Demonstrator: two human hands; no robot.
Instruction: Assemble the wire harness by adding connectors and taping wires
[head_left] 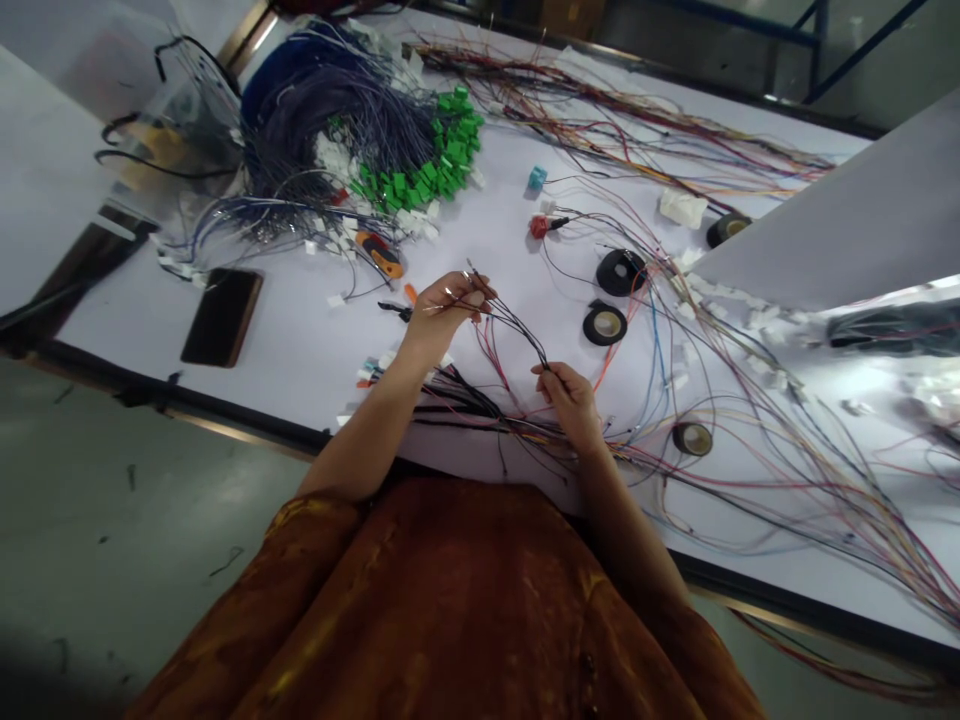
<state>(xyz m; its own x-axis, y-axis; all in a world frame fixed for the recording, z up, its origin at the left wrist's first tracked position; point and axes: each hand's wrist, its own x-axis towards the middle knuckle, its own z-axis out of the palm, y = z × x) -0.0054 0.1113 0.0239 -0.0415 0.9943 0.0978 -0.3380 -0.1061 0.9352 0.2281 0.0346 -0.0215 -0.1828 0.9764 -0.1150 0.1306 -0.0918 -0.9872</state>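
Note:
Several thin black wires (517, 322) run between my two hands above the white table. My left hand (448, 302) pinches them near their ends, where small metal tips stick out past the fingers. Lower and to the right, my right hand (571, 398) is closed around the same wires where they come together. A thicker bundle of black and coloured wires (480, 408) lies just below, close to the table's front edge. Behind my left hand rests an orange and black cutter knife (381, 255).
Coiled dark wires with green connectors (427, 175) are heaped at the back left. A phone (222, 318) lies left. Black tape rolls (604, 324) and a red connector (538, 227) lie right of my hands. Long loose wires (750, 350) spread across the right side, near a white post (847, 200).

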